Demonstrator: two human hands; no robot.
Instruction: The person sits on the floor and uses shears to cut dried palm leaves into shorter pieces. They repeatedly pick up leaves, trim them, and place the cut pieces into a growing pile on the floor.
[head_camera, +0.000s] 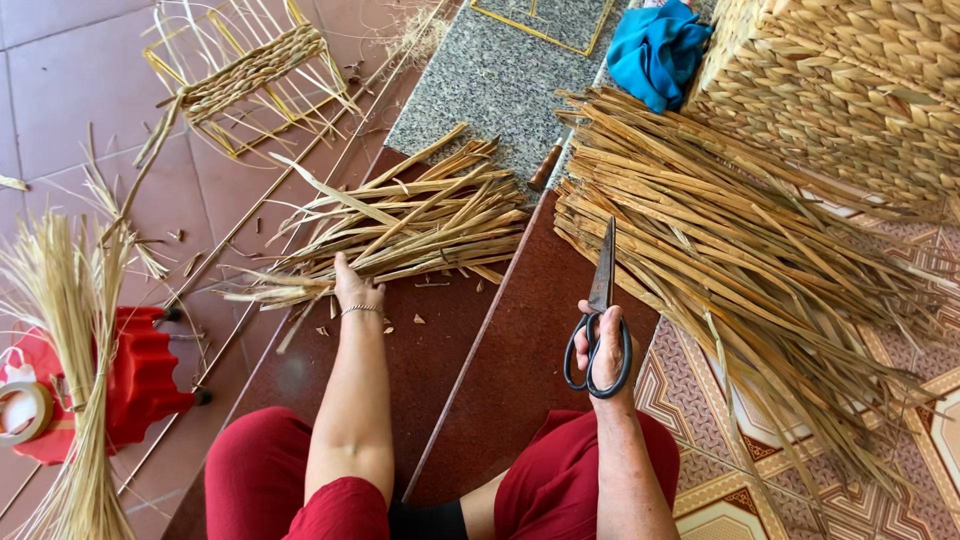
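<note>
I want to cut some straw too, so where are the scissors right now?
In the head view, the black-handled scissors are in the person's right hand, low and centre-right, blades closed and pointing up, just left of the big pile of dried reed strips.

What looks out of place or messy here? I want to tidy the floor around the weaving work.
Small cut bits of dried stalk lie scattered on the floor by the left hand, below the smaller stalk pile. Loose strands trail across the tiles on the left. Nothing looks damaged; the scissors are shut in the right hand.

We see tan straw strips (400, 225), black-handled scissors (597, 340), a turquoise cloth (655, 50), a red stool (140, 380) and patterned floor tiles (720, 490).
</note>
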